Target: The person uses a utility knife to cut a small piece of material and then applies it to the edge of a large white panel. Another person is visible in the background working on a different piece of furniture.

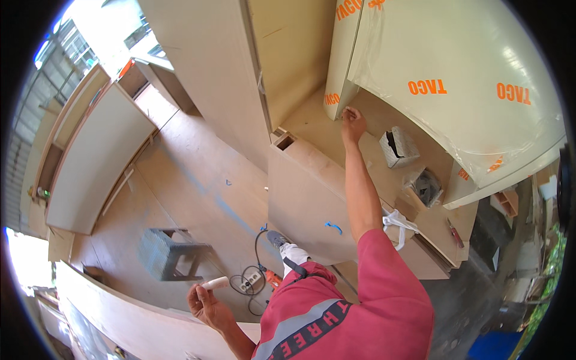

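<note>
My left hand [208, 307], low and left of my body, has its fingers closed round a short whitish cylinder [216, 283]. My right arm stretches forward over a wooden work surface [315, 162]. At its end, my right hand [354, 124] has its fingers curled together beside the lower end of a narrow cream panel [337, 90]. Whether those fingers hold something small or touch the panel edge cannot be made out. Right of that hand stand a white patterned box [403, 147] and an open box with grey contents [427, 187].
A large film-covered cream panel [456, 54] curves over the right side. A white plastic bag [399, 223] and a red-handled screwdriver [455, 234] lie nearer me. On the floor are a grey-blue stool [165, 255], a power strip [251, 281] with cables, and an orange power tool [273, 279].
</note>
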Available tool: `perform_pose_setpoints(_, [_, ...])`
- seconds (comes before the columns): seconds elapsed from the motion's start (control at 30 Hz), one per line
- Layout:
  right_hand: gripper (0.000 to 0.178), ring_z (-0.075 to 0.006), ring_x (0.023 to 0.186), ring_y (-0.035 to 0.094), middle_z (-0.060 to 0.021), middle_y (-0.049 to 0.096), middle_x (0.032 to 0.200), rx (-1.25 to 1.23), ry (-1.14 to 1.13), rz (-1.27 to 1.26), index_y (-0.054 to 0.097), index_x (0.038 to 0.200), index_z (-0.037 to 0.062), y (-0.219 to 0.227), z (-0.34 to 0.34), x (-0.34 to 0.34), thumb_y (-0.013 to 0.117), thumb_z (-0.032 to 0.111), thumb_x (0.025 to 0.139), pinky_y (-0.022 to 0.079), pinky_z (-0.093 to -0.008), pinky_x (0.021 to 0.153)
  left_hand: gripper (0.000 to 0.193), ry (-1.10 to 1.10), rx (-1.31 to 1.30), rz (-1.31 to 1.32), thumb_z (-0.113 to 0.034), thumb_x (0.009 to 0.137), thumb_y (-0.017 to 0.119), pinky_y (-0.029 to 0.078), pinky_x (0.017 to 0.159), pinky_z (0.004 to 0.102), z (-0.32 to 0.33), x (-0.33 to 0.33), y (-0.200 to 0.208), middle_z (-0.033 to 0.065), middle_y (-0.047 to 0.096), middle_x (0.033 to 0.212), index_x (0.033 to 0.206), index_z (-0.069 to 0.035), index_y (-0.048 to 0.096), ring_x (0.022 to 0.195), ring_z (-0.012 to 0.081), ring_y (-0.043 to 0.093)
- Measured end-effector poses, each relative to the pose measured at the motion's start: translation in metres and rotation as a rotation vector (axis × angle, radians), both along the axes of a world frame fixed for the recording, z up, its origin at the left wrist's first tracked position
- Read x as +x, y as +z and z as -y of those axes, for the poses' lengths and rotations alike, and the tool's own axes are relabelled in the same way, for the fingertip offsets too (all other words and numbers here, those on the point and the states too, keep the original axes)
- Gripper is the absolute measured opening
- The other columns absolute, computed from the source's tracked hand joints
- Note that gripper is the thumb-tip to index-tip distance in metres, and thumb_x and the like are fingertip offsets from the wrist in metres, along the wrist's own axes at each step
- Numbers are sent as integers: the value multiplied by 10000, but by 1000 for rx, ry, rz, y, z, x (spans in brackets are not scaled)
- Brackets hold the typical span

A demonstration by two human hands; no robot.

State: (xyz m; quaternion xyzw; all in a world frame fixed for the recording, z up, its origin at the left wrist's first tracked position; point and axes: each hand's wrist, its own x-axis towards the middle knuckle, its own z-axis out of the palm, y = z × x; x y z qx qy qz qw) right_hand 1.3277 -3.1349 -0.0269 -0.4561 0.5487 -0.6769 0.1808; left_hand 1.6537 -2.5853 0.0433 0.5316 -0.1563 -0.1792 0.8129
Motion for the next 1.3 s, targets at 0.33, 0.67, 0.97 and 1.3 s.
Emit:
perform_pose_setpoints(0.33, [156, -200, 792, 733, -139, 752, 936, -134, -68, -16, 749, 1040, -7, -25, 79, 2, 709, 30, 894, 583, -306, 705, 155, -126, 174, 48, -129, 1011, 677, 542, 893, 325, 148, 62, 11, 73, 648, 1031, 1096, -1, 650, 947, 158, 626])
perform_pose_setpoints(0.67, [171, -292, 750, 696, -118, 680, 852, -163, -387, -281, 653, 950, 56, -35, 79, 37, 779, 25, 839, 550, -404, 662, 158, -376, 229, 40, -122, 995, 699, 532, 865, 317, 238, 69, 10, 57, 644, 1000, 1087, -2, 653, 916, 148, 615])
perform_pose_setpoints(0.97, [160, -316, 756, 677, -113, 673, 851, -77, -436, -247, 626, 925, 63, -50, 80, 39, 769, 43, 857, 532, -436, 647, 139, -521, 164, 52, -92, 983, 705, 566, 833, 334, 292, 86, 4, 74, 650, 995, 1067, 10, 661, 908, 153, 626])
perform_pose_setpoints(1.3, [216, -207, 701, 706, -90, 699, 845, -84, -193, -39, 644, 926, 29, -70, 78, 26, 791, -40, 782, 559, -347, 671, 96, -578, 151, 55, -98, 1001, 680, 581, 829, 357, 303, 92, 0, 65, 690, 979, 1068, -29, 684, 900, 160, 660])
